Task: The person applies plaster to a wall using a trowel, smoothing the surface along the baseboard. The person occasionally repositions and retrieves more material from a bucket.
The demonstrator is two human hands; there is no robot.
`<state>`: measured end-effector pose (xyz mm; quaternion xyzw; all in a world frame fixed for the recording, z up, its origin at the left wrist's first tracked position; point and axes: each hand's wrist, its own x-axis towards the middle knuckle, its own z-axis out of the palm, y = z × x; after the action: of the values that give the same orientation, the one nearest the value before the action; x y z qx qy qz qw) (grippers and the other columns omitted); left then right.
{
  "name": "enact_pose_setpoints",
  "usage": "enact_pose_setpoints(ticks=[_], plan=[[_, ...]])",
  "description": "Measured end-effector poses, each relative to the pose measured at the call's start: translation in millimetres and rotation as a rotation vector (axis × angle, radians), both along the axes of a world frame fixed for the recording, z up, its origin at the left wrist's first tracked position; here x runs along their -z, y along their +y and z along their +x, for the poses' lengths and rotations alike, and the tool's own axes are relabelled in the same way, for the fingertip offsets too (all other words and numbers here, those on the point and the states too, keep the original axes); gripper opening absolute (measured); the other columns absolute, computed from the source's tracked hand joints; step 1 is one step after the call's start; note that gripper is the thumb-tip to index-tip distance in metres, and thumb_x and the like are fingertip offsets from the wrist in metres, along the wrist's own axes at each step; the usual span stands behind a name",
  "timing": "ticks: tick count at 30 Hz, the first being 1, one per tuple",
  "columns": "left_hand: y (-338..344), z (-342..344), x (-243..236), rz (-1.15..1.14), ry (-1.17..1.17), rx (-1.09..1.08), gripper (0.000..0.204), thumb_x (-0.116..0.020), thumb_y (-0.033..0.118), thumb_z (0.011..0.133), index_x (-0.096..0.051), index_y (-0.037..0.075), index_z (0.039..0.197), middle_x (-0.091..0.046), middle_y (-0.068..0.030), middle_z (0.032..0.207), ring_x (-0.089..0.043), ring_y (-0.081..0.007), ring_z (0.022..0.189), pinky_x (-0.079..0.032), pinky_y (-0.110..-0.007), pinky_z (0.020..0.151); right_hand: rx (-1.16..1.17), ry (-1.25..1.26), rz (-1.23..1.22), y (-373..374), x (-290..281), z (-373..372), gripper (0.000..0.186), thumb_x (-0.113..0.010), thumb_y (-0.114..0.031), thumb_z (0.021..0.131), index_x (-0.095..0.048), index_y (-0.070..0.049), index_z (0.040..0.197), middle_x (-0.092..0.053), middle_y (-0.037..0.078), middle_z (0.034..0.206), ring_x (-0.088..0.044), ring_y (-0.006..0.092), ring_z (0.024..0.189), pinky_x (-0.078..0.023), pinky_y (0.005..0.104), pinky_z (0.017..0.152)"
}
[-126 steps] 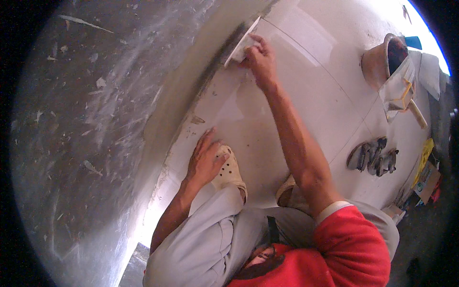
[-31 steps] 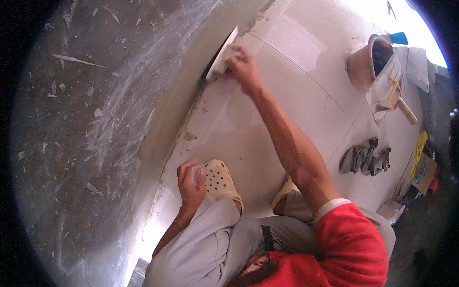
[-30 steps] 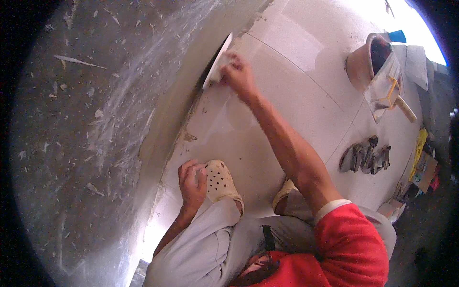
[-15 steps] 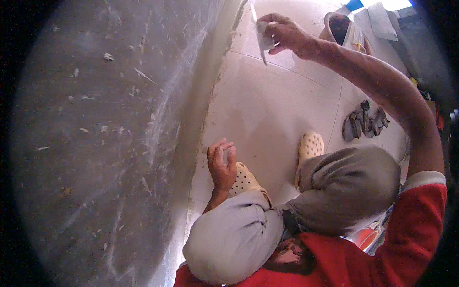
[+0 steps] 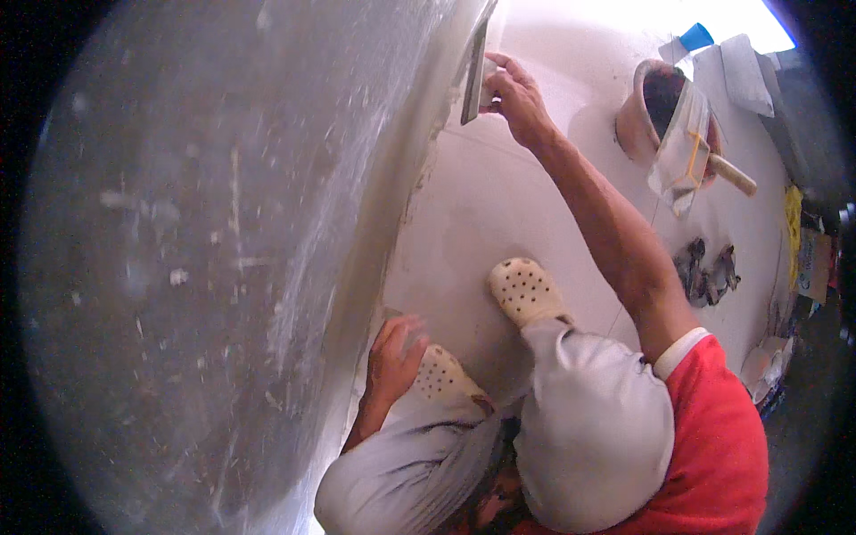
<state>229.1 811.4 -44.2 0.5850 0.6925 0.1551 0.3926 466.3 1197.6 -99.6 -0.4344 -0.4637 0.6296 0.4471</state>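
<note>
At the upper middle, my right hand (image 5: 519,96) grips a flat plastering trowel (image 5: 473,85), its long thin blade upright along the foot of the grey wall (image 5: 205,223). The palm side and most of the grip are hidden. Lower down, my left hand (image 5: 395,357) hangs beside my left shoe with loosely bent fingers, slightly blurred, holding nothing I can see. It is close to the pale strip (image 5: 357,267) along the wall's base. I am squatting in grey trousers and cream clogs (image 5: 526,290).
At the upper right stands a bucket (image 5: 629,125) with dark contents. A pale flat tool with a wooden handle (image 5: 734,175) leans across its rim. Beyond are a blue cup (image 5: 695,37) and a pale slab (image 5: 745,76). Dark sandals (image 5: 707,272) and a cardboard box (image 5: 812,264) lie right.
My right hand has brought the trowel leftward, against the wall's foot. My right foot and knee have shifted left. The left hand has dropped slightly in the picture; the view has turned a little.
</note>
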Motion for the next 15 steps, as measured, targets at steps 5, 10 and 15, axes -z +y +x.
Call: enact_pose_setpoints(ticks=[5, 10, 15], plan=[[12.8, 4.5, -35.2, -0.232, -0.033, 0.052, 0.031, -0.071, 0.022, 0.095, -0.070, 0.007, 0.122, -0.066, -0.0146, 0.127, -0.063, -0.0339, 0.120, -0.050, -0.042, 0.103, 0.207, -0.038, 0.123, 108.4, 8.5, 26.7, 0.043, -0.060, -0.025, 0.104, -0.054, -0.002, 0.140, -0.067, 0.014, 0.120, -0.067, 0.0214, 0.109, -0.059, 0.0434, 0.096], [15.9, 0.3, -54.4, -0.344, -0.065, 0.047, 0.036, -0.072, 0.027, 0.095, -0.069, 0.009, 0.125, -0.064, -0.0142, 0.131, -0.060, -0.0334, 0.125, -0.047, -0.043, 0.108, 0.151, 0.001, 0.357, 181.4, 23.7, 33.6, 0.043, -0.062, -0.026, 0.105, -0.056, -0.003, 0.140, -0.067, 0.011, 0.119, -0.066, 0.0182, 0.105, -0.057, 0.0394, 0.093], [9.9, -11.2, -66.6, -0.404, -0.024, 0.087, 0.036, -0.074, 0.027, 0.094, -0.069, 0.009, 0.124, -0.066, -0.0137, 0.128, -0.062, -0.0330, 0.123, -0.049, -0.043, 0.106, 0.102, -0.052, 0.466, 200.6, 22.3, 30.4, 0.040, -0.062, -0.026, 0.105, -0.059, -0.005, 0.139, -0.069, 0.007, 0.111, -0.066, 0.0151, 0.098, -0.055, 0.0362, 0.092]])
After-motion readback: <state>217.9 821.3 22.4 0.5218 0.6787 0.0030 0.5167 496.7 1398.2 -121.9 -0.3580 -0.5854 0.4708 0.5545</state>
